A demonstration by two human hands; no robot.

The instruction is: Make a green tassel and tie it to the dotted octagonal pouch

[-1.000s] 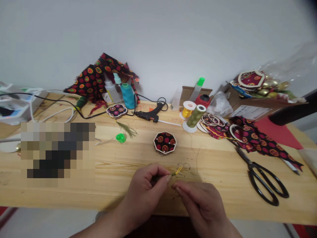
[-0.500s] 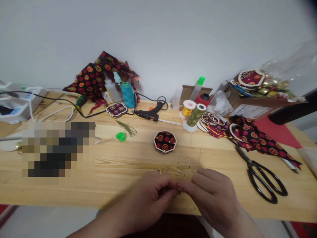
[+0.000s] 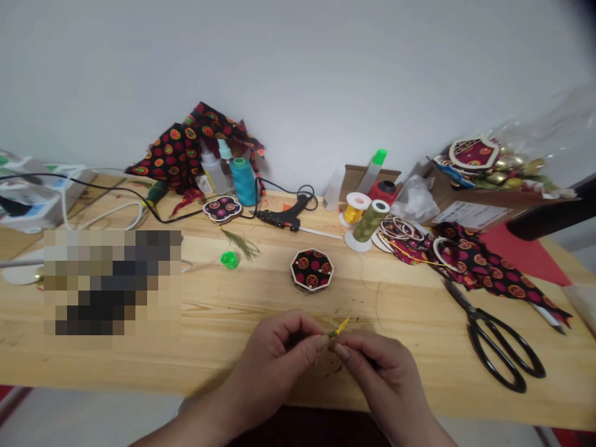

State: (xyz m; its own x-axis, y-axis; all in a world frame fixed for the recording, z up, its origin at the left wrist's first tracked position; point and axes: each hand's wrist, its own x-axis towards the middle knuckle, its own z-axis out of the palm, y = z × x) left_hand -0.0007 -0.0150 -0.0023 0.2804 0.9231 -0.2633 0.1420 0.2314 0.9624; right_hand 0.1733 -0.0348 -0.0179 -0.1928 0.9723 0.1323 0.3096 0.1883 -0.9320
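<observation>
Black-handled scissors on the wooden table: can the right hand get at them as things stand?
Probably yes. The black-handled scissors lie flat on bare wooden table, nothing between them and the right hand. But that hand and the left hand both pinch a small yellow-green thread tuft, so it isn't free.

Our left hand (image 3: 274,360) and right hand (image 3: 382,379) meet fingertip to fingertip, each grip pinched closed, forearms angling in from below.

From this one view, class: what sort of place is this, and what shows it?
Probably a home craft or sewing bench: thread spools, a glue gun, scissors and patterned fabric lie on a wooden table.
</observation>
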